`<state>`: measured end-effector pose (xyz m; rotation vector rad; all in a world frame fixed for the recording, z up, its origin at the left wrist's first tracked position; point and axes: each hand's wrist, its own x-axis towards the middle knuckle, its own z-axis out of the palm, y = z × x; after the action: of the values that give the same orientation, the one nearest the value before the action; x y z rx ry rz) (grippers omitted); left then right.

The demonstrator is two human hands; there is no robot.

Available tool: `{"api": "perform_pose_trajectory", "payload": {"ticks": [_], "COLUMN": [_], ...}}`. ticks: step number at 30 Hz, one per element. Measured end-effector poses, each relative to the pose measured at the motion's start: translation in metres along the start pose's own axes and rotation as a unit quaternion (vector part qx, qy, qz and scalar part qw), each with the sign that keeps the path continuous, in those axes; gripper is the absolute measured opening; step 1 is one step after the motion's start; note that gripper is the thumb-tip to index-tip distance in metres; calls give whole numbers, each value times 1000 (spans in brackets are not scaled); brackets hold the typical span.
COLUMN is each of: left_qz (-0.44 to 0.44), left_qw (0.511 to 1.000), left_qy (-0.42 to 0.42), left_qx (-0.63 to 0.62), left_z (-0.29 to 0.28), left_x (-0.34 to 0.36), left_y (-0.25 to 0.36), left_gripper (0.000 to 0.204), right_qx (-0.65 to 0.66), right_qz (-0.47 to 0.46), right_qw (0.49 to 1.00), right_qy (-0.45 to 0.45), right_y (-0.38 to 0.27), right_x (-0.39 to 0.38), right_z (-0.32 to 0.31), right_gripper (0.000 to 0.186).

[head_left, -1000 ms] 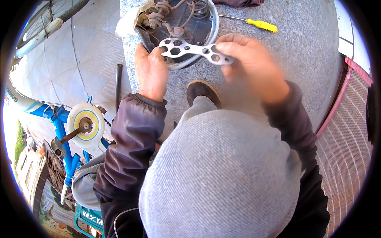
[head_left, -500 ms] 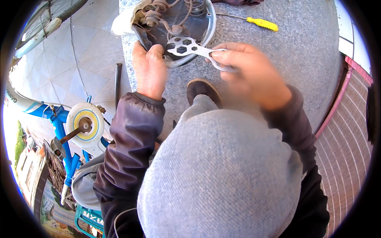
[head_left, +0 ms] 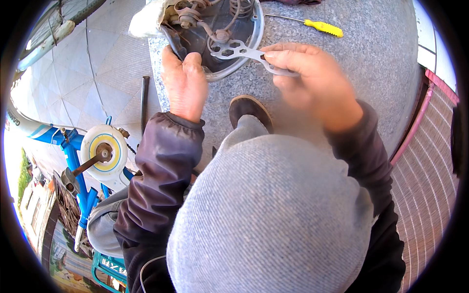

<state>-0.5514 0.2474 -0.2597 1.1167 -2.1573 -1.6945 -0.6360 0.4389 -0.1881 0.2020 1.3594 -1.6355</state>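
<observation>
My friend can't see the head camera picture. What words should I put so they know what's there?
A person's right hand holds a flat silver wrench with holes over a grey-rimmed part with rusty springs, while the left hand grips that part's edge. A yellow-handled screwdriver lies on the speckled grey surface.

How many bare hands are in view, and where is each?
2. The left hand is at the near left edge of a round, metal-rimmed part with rusty coil springs; the right hand grips a flat silver wrench with hexagonal holes.
</observation>
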Motion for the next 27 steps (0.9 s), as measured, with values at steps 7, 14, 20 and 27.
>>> {"api": "perform_pose_trajectory", "payload": {"ticks": [7,14,20,27], "left_qz": [-55,-136,-154,-142], "left_qw": [998,982,980,979], "left_qy": [-32,-41,-66,-67], "left_qx": [-27,-128,-110,-126], "left_z": [-2,2,-5,-3], "left_x": [4,-1,2,0], "left_y": [-9,5,8,7], "left_gripper": [23,17,21,23], "right_qx": [-1,-27,55,29], "right_qz": [-28,-85,-5,-19], "right_qw": [1000,996,997,999], "right_qy": [0,24,49,17], "right_y": [11,26,9,4], "right_x": [-1,0,-6,-6], "right_z": [8,19,33,38], "right_gripper": [23,23,23,23]}}
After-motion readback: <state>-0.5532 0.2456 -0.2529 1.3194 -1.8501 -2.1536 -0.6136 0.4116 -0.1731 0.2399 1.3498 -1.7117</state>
